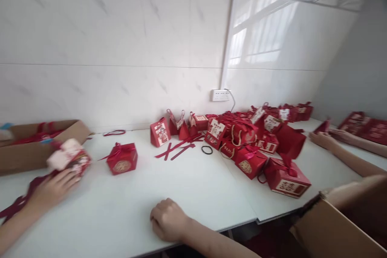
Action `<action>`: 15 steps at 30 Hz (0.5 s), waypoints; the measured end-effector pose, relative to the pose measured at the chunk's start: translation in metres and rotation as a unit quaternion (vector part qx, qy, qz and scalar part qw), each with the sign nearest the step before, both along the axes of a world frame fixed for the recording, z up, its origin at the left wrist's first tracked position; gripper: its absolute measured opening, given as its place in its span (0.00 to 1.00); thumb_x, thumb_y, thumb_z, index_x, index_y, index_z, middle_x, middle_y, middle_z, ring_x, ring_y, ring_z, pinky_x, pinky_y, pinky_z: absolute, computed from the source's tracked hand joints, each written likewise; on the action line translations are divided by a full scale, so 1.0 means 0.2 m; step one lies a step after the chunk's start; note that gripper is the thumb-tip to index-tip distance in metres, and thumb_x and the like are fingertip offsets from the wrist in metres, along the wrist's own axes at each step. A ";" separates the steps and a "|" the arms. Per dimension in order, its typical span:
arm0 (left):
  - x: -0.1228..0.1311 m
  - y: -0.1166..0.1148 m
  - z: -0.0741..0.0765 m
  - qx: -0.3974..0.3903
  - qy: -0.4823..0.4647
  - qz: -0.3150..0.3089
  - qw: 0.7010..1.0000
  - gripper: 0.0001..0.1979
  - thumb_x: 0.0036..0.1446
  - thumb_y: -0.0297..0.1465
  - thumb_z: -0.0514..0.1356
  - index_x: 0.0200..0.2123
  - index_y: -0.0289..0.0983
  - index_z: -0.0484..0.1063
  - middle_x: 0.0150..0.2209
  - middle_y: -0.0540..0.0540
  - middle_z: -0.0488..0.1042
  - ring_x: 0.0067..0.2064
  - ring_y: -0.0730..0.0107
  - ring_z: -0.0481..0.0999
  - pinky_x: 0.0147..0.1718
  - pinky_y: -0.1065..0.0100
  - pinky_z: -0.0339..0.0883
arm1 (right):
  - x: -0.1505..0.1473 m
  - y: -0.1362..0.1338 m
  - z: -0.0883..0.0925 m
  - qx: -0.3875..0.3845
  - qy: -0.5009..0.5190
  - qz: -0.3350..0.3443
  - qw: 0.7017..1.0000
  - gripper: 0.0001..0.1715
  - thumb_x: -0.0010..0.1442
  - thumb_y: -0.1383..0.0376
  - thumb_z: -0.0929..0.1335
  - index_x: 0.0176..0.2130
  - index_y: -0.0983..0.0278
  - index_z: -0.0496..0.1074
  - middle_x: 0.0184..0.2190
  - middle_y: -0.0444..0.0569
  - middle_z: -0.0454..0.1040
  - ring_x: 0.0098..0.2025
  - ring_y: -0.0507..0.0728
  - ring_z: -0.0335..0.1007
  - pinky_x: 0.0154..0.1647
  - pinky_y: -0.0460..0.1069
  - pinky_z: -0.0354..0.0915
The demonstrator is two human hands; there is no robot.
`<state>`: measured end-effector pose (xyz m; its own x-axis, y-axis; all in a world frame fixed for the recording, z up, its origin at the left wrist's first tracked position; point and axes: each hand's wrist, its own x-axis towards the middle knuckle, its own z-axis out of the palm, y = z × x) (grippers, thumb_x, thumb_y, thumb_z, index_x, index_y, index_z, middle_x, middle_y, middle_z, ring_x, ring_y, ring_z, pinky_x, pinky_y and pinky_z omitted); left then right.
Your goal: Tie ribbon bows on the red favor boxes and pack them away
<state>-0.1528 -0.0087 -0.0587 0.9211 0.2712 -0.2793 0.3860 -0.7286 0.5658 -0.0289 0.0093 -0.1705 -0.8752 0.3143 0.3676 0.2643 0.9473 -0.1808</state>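
At the left, my left hand [59,185] has its fingers round a small red and pale pink gift box [70,156]; both are somewhat blurred. Dark red ribbon [30,193] trails beside that wrist. My right hand [168,219] rests as a closed fist near the table's front edge, and nothing shows in it. Between the hands, further back, stands a red gift box [122,159] with a gold round emblem and a ribbon bow. Loose red ribbon strips [178,147] lie beyond my right hand, along with a black elastic loop [207,150].
A cardboard box [24,157] with red items stands at the far left. Many red gift boxes [250,161] crowd the right side of the white table [121,217]. Another person's hands [325,141] hold something red. An open carton [347,217] sits at the lower right.
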 end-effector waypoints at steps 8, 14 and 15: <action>-0.06 -0.26 -0.06 0.225 -0.274 0.486 0.799 0.28 0.49 0.52 0.43 0.15 0.40 0.70 0.31 0.41 0.78 0.47 0.70 0.76 0.41 0.69 0.65 | 0.06 -0.03 0.02 -0.074 0.043 0.019 0.996 0.07 0.55 0.74 0.61 0.33 0.65 0.66 0.30 0.48 0.73 0.33 0.55 0.68 0.36 0.48 0.59; 0.63 -0.34 -0.46 0.257 -0.280 0.526 0.761 0.17 0.60 0.45 0.52 0.46 0.43 0.70 0.52 0.42 0.70 0.51 0.63 0.69 0.52 0.54 0.63 | 0.06 -0.06 -0.01 -0.069 0.120 -0.006 0.990 0.10 0.52 0.76 0.59 0.30 0.65 0.66 0.25 0.46 0.71 0.27 0.53 0.65 0.31 0.48 0.60; 0.64 -0.36 -0.48 0.266 -0.284 0.538 0.748 0.17 0.58 0.46 0.53 0.45 0.45 0.70 0.52 0.43 0.69 0.53 0.62 0.68 0.52 0.54 0.63 | 0.06 -0.07 -0.01 -0.068 0.121 -0.007 0.990 0.11 0.53 0.76 0.59 0.30 0.64 0.66 0.25 0.46 0.71 0.27 0.54 0.65 0.31 0.48 0.61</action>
